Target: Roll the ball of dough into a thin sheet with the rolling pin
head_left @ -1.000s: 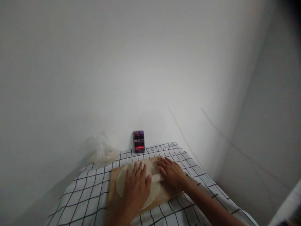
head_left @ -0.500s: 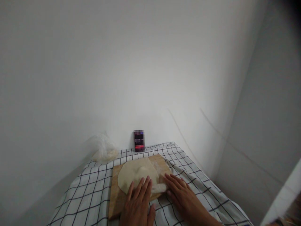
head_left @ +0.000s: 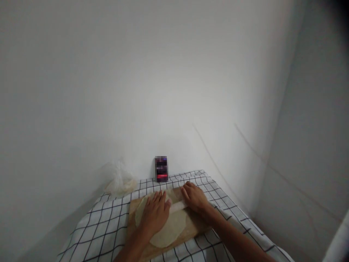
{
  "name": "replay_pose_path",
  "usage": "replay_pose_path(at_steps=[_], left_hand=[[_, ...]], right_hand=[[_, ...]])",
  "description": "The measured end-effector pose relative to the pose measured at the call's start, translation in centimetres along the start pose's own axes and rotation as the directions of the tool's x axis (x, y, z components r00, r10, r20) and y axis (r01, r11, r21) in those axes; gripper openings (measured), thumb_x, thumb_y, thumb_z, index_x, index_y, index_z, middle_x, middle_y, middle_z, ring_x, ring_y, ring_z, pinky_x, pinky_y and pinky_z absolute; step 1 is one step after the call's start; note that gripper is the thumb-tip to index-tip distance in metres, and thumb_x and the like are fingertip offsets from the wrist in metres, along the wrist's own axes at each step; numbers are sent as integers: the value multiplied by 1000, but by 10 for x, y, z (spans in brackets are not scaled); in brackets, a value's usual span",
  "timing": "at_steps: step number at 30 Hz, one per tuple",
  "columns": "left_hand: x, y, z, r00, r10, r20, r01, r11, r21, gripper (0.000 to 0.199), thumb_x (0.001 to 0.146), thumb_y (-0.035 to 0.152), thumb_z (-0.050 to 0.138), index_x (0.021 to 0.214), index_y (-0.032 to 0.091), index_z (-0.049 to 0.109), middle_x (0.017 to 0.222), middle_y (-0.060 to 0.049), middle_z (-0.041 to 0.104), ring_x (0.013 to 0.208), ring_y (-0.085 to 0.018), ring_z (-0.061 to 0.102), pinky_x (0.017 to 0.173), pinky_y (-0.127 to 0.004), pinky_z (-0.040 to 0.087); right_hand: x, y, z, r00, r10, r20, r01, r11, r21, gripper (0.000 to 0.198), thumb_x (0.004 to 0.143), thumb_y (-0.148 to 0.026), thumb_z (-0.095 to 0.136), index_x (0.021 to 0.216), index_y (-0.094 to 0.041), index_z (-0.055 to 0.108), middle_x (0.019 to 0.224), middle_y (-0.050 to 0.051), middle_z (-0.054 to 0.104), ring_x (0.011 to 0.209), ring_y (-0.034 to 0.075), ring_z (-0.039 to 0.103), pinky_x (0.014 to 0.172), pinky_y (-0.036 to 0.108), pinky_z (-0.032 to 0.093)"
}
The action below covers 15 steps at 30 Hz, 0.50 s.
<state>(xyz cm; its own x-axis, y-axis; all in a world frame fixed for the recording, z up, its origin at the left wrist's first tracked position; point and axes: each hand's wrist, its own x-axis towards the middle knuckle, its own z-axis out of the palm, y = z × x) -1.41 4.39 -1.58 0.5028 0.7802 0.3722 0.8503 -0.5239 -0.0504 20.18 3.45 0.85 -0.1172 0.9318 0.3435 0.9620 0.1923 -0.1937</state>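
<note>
A pale rolling pin (head_left: pixel 177 207) lies across a thin, flattened sheet of dough (head_left: pixel 169 231) on a wooden board (head_left: pixel 189 233). My left hand (head_left: pixel 157 211) bears down on the pin's left part and hides that end. Its fingers reach forward over the pin, close together. Over the pin's right end, my right hand (head_left: pixel 195 196) is closed, with the fingers curled at the far side of the board. The dough extends out on both sides of my left hand, and its near edge falls just inside the board's near edge.
Behind the board, a dark blurred phone-like object (head_left: pixel 161 169) stands against the white wall (head_left: pixel 163 91). A clear plastic bag (head_left: pixel 120 182) with something pale inside sits at the back left. Under everything spreads a white checked cloth (head_left: pixel 103 225), with wrinkles to the right.
Both hands have moved forward with the rolling pin, from the dough's near edge to its far half. The right fingers are now more curled. The view has tipped up slightly.
</note>
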Motion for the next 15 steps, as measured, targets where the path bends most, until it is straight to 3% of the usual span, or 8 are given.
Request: replay_pose_path(at_steps=[3,7,10,15], left_hand=[[1,-5,3,1000,21,22,-21,1000,1,44,104,22,39,144,16,57,154,-18,52,145,-35,46,115,-64,41],[-6,-10,3,998,36,53,-36,999,0,45,105,25,37,145,17,55,158,-17,47,148,-35,41,115,-63,41],[-7,-18,0,996,38,78,-40,999,21,41,102,19,40,135,22,64,160,-15,46,148,-38,41,110,-67,44],[1,-22,-2,998,-18,63,13,996,84,44,100,13,39,136,19,63,157,-19,48,144,-40,45,109,-65,45]], right_hand=[[-4,0,2,1000,14,-12,-15,999,-33,66,111,-41,13,97,-20,74,106,12,74,95,22,71,88,33,49],[-2,7,0,999,-24,36,26,998,-64,68,110,-39,13,89,-19,74,96,12,77,84,23,73,78,32,48],[22,11,-7,994,-79,81,86,993,-78,65,110,-42,17,90,-19,75,93,12,78,83,24,74,75,31,46],[74,0,-6,962,-224,153,237,969,-69,62,109,-45,25,87,-19,77,95,13,80,91,26,74,84,33,45]])
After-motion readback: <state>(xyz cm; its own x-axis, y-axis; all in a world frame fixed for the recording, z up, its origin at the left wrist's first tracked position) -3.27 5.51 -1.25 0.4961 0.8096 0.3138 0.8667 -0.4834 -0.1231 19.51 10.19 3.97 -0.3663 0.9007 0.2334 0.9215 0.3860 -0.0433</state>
